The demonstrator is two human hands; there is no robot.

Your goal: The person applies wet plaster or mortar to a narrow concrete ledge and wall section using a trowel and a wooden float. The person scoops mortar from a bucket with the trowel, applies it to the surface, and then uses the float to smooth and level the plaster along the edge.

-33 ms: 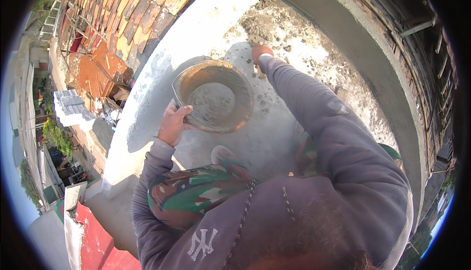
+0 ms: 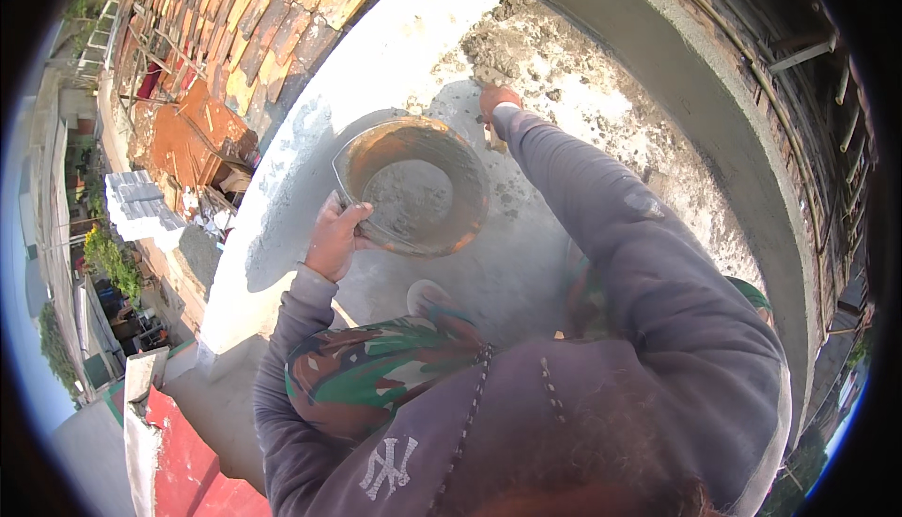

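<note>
My left hand (image 2: 331, 243) grips the near left rim of a round bucket (image 2: 462, 179), its thumb over the edge. Orange-brown stains mark the bucket's wall, and grey wet mortar (image 2: 406, 196) covers its bottom. The bucket is tilted towards me. Farther out to the right, my right hand (image 2: 498, 100) is closed around what looks like a trowel (image 2: 494, 138); its handle end shows below the fist. Most of the blade is hidden or lost in the glare beside rough, lumpy mortar (image 2: 512, 43) on the slab.
A low plastered wall (image 2: 282, 179) curves along the left, and a grey parapet (image 2: 676, 76) bounds the right. Beyond the left wall lie roof tiles (image 2: 282, 10) and a lower yard. Red sheet metal (image 2: 193, 451) is at the lower left. My camouflage-clad knee (image 2: 376, 371) is close below the bucket.
</note>
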